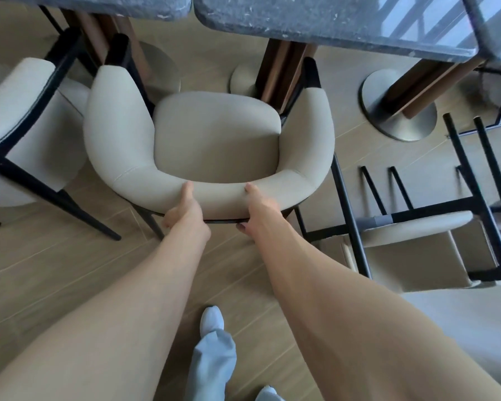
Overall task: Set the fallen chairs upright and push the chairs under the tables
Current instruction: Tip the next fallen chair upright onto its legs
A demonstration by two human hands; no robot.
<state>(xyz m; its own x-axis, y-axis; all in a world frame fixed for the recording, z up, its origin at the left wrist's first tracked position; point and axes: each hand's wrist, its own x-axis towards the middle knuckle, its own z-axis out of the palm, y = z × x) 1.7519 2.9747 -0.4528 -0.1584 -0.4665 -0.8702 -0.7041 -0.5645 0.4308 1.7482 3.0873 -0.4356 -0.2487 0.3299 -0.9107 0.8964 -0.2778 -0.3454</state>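
Note:
A cream upholstered armchair [211,140] with black legs stands upright in front of me, facing the grey stone table [330,21]; its seat is still out from under the tabletop. My left hand [184,211] grips the curved backrest from behind, thumb on top. My right hand [259,208] grips the same backrest a little to the right, fingers curled under its lower edge. At the right a second cream chair [411,256] lies fallen on the floor with its black legs pointing up and away.
Another upright cream chair [21,125] stands at the left beside a second grey table [99,4]. Wooden table columns on round metal bases [399,102] rise behind the chairs. The floor is wood plank; my white shoe [211,319] is below.

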